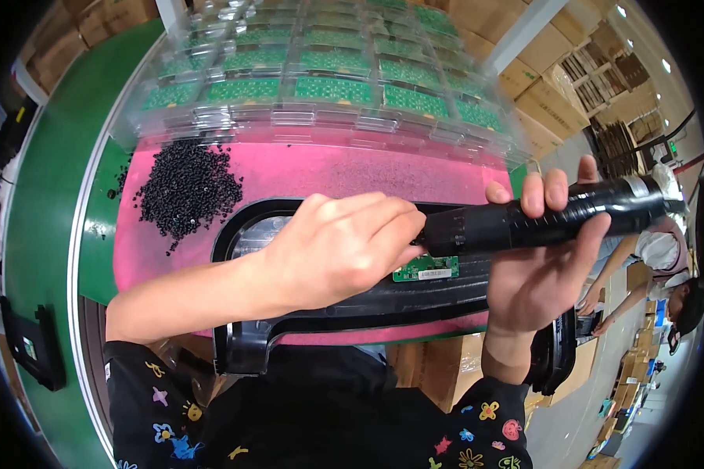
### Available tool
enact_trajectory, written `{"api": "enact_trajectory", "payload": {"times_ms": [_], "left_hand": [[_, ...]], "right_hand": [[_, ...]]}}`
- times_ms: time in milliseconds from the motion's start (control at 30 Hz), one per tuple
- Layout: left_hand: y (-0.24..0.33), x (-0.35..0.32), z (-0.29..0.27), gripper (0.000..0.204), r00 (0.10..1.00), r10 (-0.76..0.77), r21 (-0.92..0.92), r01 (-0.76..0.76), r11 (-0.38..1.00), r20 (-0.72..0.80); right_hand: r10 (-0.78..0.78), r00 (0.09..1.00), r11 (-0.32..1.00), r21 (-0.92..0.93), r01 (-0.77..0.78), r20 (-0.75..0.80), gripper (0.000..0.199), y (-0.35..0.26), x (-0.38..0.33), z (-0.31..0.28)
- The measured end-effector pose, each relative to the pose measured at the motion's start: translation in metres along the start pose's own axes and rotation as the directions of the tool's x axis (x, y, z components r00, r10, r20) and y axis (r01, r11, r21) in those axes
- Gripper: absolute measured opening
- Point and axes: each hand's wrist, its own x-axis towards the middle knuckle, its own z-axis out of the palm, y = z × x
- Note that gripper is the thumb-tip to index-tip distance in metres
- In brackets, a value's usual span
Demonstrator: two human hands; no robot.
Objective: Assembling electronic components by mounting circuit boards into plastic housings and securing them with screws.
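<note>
My right hand (536,285) wraps round a black electric screwdriver (477,229), which lies nearly level and has its tip toward the left. At that tip the fingers of my left hand (344,246) are pinched together; what they hold is hidden. Below both hands a long black plastic housing (383,317) lies on a pink mat (278,168). Inside the housing a small green circuit board (426,268) with a white label shows partly, just under the screwdriver's tip. A heap of small black screws (188,187) rests on the mat at the left.
Clear plastic trays (328,90) of green circuit boards are stacked across the far side. Another black housing (35,344) lies on the green surface at the far left. Cardboard boxes (551,102) stand at the back right. A person (661,258) works at the right.
</note>
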Motion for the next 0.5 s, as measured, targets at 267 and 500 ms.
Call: {"api": "enact_trajectory", "payload": {"times_ms": [267, 500], "left_hand": [[0.002, 0.0, 0.002, 0.021, 0.997, 0.046, -0.123, -0.038, 0.992, 0.062], [0.009, 0.002, 0.001, 0.008, 0.978, -0.202, -0.494, 0.202, 0.846, 0.054]], "right_hand": [[-0.09, 0.994, 0.996, -0.012, 0.091, 0.062, 0.058, -0.008, -0.009, 0.005], [-0.101, 0.985, 0.995, 0.032, 0.098, 0.136, 0.038, -0.023, -0.009, 0.012]]}}
